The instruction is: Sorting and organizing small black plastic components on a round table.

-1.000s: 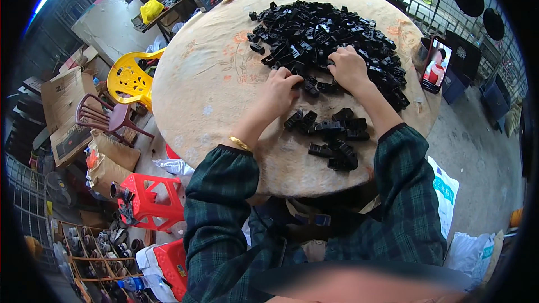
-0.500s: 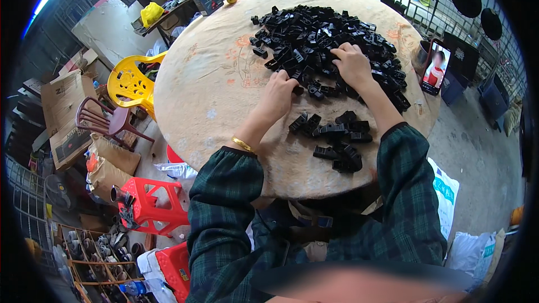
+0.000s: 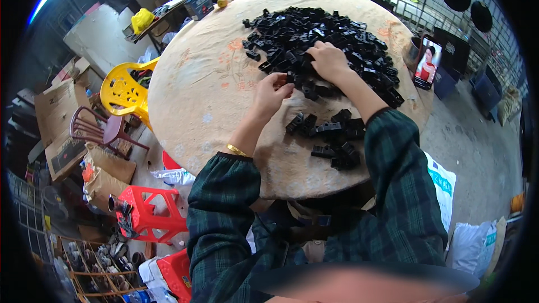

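A large heap of small black plastic parts (image 3: pixel 314 28) covers the far middle of the round table (image 3: pixel 191 101). At the heap's near left edge, my left hand (image 3: pixel 270 96) pinches one black plastic part (image 3: pixel 290 77) between thumb and fingers. My right hand (image 3: pixel 329 60) rests over the middle of the heap, its fingers bent down among the parts. Whatever its fingertips grip is hidden. Closer to me, apart from the heap, lies a smaller group of black parts (image 3: pixel 331 129).
A phone (image 3: pixel 428 63) showing a person stands at the table's right edge beside a metal cup (image 3: pixel 412 49). To the left are a yellow chair (image 3: pixel 124 91), a maroon chair (image 3: pixel 112 126) and a red stool (image 3: pixel 149 213). White sacks (image 3: pixel 471 247) stand at the lower right.
My left hand has lifted slightly and now shows a black part in its pinch. My right hand has shifted left across the heap, toward the left one. The whole view has turned a little.
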`<state>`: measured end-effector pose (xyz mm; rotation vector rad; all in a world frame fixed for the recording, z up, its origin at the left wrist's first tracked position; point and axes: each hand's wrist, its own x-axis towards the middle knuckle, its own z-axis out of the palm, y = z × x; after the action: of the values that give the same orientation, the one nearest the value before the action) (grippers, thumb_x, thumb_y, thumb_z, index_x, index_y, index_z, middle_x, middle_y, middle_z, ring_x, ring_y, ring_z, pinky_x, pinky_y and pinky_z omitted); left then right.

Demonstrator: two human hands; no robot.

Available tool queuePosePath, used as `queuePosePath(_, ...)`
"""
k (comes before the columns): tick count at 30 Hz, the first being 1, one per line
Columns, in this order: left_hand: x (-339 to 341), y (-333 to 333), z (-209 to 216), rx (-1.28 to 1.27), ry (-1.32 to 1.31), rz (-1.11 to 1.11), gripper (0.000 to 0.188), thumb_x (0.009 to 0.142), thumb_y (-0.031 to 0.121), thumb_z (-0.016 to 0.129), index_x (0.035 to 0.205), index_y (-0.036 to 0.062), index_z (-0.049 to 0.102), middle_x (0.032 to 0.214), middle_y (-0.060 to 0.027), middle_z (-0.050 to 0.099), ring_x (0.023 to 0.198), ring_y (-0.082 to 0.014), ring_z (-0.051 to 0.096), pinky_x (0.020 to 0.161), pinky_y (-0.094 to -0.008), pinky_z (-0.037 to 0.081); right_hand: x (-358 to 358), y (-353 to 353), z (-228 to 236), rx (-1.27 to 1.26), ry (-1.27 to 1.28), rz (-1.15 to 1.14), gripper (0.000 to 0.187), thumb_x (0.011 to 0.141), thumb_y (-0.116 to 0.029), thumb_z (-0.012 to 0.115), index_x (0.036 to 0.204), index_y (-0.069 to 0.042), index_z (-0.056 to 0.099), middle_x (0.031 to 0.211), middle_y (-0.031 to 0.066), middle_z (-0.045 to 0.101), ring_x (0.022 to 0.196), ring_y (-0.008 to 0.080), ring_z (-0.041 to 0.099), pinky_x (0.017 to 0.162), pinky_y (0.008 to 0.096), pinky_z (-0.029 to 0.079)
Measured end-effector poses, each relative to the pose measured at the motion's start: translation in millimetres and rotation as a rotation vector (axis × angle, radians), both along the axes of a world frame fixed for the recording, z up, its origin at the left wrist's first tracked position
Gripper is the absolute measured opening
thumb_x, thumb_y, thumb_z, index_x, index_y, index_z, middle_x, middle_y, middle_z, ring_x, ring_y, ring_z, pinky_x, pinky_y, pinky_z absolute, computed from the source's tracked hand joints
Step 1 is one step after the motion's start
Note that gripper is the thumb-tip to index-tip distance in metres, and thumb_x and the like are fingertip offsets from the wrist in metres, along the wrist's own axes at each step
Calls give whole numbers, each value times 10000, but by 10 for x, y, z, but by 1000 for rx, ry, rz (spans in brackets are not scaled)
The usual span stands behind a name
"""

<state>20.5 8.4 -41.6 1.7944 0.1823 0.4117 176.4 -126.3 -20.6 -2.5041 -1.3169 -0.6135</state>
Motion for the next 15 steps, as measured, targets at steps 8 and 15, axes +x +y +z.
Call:
queuePosePath(8, -32, -65, 15, -88, -17, -52, 342, 812, 70, 652, 1106, -74, 553, 946, -115, 646, 828, -135, 615, 715, -254, 500, -100, 244, 8, -7, -2, -125, 157, 793, -124, 538, 917, -65, 614, 915, 118, 623, 890, 272, 611, 750, 372, 512)
queuePosePath(15, -56, 0, 31, -201, 12, -51, 335, 836, 58, 625, 1133, -64, 533, 989, -112, 626, 868, -147, 612, 787, -263, 515, -113, 250, 29, 169, 89, -148, 191, 789, -152, 530, 929, -87, 643, 880, 142, 645, 891, 287, 609, 759, 390, 506)
